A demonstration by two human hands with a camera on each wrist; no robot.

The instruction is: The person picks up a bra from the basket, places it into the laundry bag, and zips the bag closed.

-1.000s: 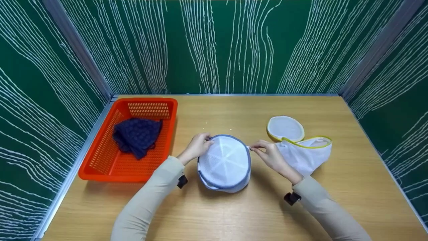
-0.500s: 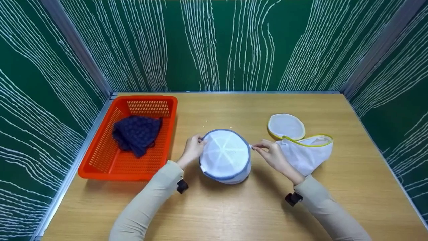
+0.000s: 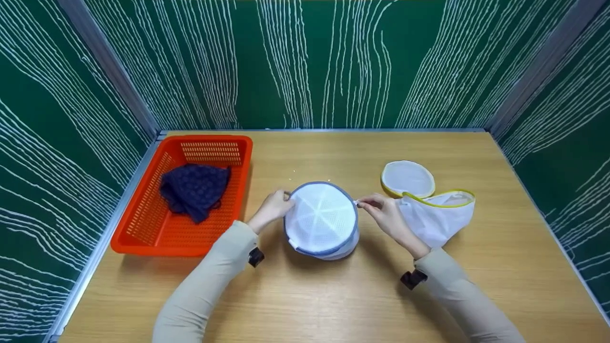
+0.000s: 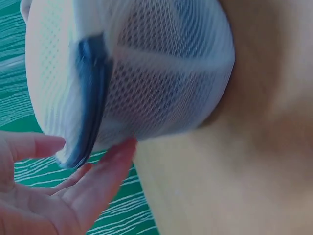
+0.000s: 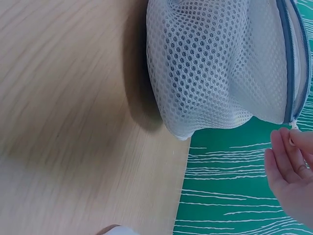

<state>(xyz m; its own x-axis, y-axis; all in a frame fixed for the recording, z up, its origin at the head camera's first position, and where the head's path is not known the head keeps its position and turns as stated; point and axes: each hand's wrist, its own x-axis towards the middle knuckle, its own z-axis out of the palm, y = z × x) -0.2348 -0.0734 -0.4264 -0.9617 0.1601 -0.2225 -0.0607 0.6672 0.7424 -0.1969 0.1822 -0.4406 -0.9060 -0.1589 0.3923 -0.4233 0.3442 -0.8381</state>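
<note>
Head view: I saw mesh bag (image 3: 321, 219) shifted slightly farther off on table (image 3: 305, 305); left hand (image 3: 274, 207) pinched rim (image 4: 93, 98), right hand (image 3: 386, 216) pinched zip pull (image 5: 294, 125); work seemed mid-step.

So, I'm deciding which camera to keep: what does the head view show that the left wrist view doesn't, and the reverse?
Head only: the red-orange basket, the navy cloth inside it, and the yellow-trimmed white bag.
Left wrist only: the coarse mesh holes in the side of the blue-trimmed laundry bag.
Both: that laundry bag, the left hand at its rim, the wood-grain table and the green wall.
</note>
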